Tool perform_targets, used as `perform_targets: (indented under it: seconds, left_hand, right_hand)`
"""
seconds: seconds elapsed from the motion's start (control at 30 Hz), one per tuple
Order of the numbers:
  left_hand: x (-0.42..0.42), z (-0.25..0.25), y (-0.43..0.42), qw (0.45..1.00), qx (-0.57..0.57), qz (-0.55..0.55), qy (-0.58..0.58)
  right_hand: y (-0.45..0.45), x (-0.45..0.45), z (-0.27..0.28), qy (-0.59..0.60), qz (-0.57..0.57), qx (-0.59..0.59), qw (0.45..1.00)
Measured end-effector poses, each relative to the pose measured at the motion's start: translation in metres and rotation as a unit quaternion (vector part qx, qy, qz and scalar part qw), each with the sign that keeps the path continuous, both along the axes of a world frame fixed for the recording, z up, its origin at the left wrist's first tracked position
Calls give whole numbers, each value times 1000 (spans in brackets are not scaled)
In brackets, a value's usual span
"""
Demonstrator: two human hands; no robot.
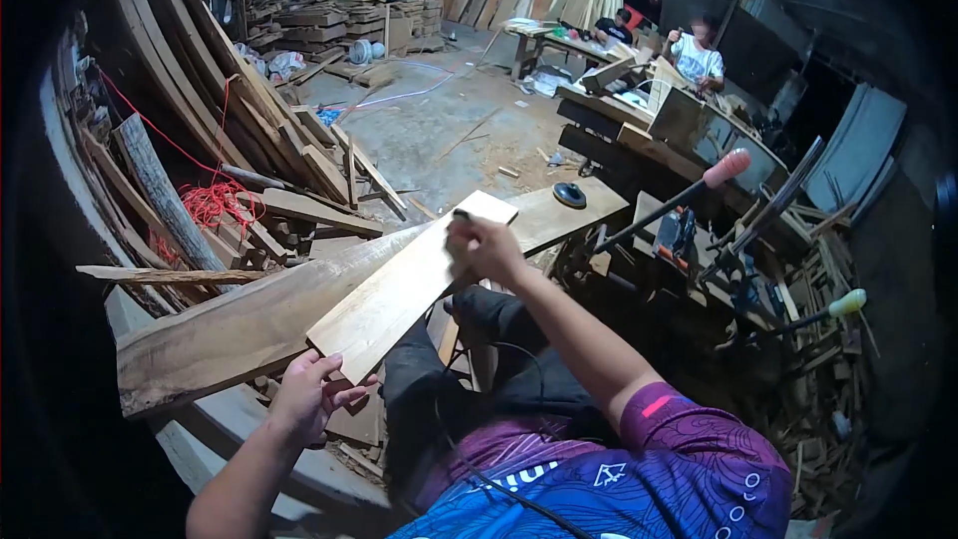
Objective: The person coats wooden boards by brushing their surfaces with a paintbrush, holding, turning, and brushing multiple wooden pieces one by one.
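Note:
A pale, smooth wooden board [404, 289] lies slantwise across a longer, rougher plank [235, 331] in front of me. My left hand [307, 394] grips the board's near corner, thumb at its edge and the other fingers curled below. Over the far part of the board, my right hand [484, 248] is closed and pressed to the surface, slightly smeared by motion. Something small and dark shows at its fingertips, but its kind is unclear. A round black disc-shaped pad [570, 196] rests on the plank's far end.
Clamps with a pink handle [726, 168] and a pale green handle [847, 302] jut out on the right. Red cord [215, 205] tangles among leaning boards at left. Two people work by a bench [639, 110] at the back. A dark cable crosses my lap.

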State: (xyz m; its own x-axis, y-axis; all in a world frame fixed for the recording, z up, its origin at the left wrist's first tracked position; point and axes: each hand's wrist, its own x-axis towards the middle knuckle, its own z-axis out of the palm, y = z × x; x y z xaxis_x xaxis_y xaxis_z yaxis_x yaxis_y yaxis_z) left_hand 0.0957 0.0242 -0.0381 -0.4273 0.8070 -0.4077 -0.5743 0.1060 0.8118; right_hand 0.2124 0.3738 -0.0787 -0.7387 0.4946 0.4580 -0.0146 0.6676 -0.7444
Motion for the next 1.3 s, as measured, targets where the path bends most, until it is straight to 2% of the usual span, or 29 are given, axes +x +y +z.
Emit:
perform_targets:
  seconds: [0.07,0.13,0.17,0.2,0.23,0.27,0.33,0.4,0.43,0.47,0.53,0.57,0.6,0.63,0.67,0.73,0.77,0.8,0.87,0.97,1.0,1.03,1.07,1.1,1.17,1.2,1.23,1.3]
  left_hand:
    - [0,4,0,1000,-25,0,-3]
    - [1,2,0,1000,-21,-4,0]
    - [-1,-2,0,1000,-19,-7,-2]
    - [-3,-8,0,1000,-19,-12,-6]
    - [-3,-8,2,999,-34,-17,15]
    - [-2,-9,2,999,-36,-20,19]
    - [0,-11,2,1000,-12,-3,15]
    - [1,-11,0,1000,-13,-13,21]
    - [4,-9,0,999,-25,-8,29]
    - [5,-7,2,999,-33,-3,37]
    - [2,-6,4,998,-37,-16,40]
    - [0,-6,5,998,-29,-21,44]
    - [2,-7,4,998,-28,-25,47]
    - [3,-6,5,999,-30,-17,42]
    - [7,0,5,998,-44,3,40]
    - [4,-1,3,998,-48,0,32]
    - [1,-2,2,998,-42,-16,41]
    - [-2,-7,3,998,-36,-19,41]
    - [1,-12,6,999,3,26,-26]
    - [-6,-19,0,999,-25,-2,34]
    - [-3,-18,-1,997,-39,1,60]
    - [2,-10,2,997,-47,8,62]
    - [-1,-13,2,997,-44,4,65]
    - [-1,-13,3,997,-40,0,60]
    - [0,-6,4,998,-29,-15,53]
    - [0,-4,4,998,-34,-11,48]
    - [-1,-6,3,998,-30,-17,45]
    - [-4,-5,5,999,-23,-23,41]
  right_hand:
    - [16,7,20,-100,-168,-12,981]
    - [10,-4,17,-97,-125,-43,986]
    - [-5,-13,7,-102,-72,-67,990]
    - [-36,-15,16,-159,-17,-4,987]
    - [-78,-15,24,-134,81,-106,982]
    - [-117,-8,47,-127,151,-15,980]
    - [-157,-10,59,-92,247,30,964]
    - [-147,-18,58,-96,296,-66,948]
    - [-132,-19,62,-84,303,-151,937]
    - [-104,-25,54,-95,275,-185,939]
    - [-42,-23,41,-105,181,-67,976]
    - [-18,-14,42,-125,101,-60,985]
    - [5,-7,39,-154,-21,86,984]
    - [18,-4,28,-145,-90,117,978]
    - [21,-4,20,-115,-83,103,985]
    - [-32,6,39,-201,75,1,977]
    - [-71,7,41,-160,117,-50,979]
    - [-103,8,44,-142,206,-30,968]
    - [-157,20,70,-124,274,3,954]
    - [-156,18,68,-140,294,-74,943]
    - [-138,18,68,-161,255,-135,944]
    - [-109,14,61,-132,229,-129,956]
    - [-76,7,45,-123,142,-190,964]
    - [-46,11,55,-111,37,-26,993]
    - [44,1,14,-123,-143,61,980]
    - [53,4,25,-138,-250,116,951]
    - [49,4,26,-141,-249,120,951]
    - [22,0,34,-205,-164,26,965]
